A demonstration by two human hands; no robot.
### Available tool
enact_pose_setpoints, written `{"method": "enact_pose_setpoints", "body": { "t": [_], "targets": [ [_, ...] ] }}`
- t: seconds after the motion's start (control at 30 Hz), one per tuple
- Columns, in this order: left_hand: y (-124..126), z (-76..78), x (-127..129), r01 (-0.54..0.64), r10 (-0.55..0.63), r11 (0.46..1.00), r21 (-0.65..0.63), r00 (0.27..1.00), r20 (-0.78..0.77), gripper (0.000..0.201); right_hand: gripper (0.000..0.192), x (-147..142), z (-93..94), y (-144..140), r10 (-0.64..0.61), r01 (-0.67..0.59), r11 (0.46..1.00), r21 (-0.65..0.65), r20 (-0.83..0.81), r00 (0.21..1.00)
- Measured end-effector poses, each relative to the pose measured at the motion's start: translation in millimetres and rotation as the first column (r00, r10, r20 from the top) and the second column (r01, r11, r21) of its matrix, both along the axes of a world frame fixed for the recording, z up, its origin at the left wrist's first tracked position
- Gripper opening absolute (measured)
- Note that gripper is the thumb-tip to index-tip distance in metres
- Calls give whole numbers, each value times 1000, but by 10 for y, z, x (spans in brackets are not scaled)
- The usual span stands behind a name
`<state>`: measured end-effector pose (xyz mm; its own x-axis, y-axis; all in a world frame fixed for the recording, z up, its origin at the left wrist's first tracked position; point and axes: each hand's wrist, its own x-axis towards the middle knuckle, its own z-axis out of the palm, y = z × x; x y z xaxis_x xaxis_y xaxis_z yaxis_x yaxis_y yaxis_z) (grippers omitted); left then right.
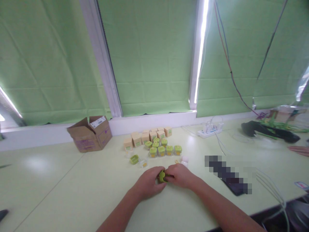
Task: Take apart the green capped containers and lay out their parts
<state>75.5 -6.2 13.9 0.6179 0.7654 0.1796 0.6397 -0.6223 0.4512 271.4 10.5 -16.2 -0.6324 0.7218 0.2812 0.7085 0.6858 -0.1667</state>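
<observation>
My left hand (148,183) and my right hand (180,175) meet over the pale table (60,193), both closed around one small green-lidded jar (162,176) held between them. Just beyond lie a loose green lid (134,159) and an open clear jar (144,163). Behind those stands a cluster of several green-lidded jars (161,150), and further back a row of several small tan boxes (145,137). Two small pale pieces (184,160) rest near my right hand.
An open cardboard box (89,133) sits at the back left by the window ledge. A white power strip (209,131) with cables lies back right. A dark flat object (235,185) is right of my hands. Another person's hand (299,149) shows at the right edge.
</observation>
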Motion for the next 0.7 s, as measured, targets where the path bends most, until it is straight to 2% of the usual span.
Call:
{"method": "enact_pose_setpoints", "body": {
  "t": [0.23,0.53,0.7],
  "targets": [
    [4,-31,14,3,0,995,99,999,-35,18,18,-76,23,-42,-52,54,998,-20,93,994],
    [22,-65,5,-24,26,995,93,1000,-15,26,15,-92,-67,8,-91,90,996,-18,-19,996],
    [54,-129,-18,-65,59,993,97,996,65,43,14,-101,-75,4,-87,89,996,22,-77,993]
  ]
}}
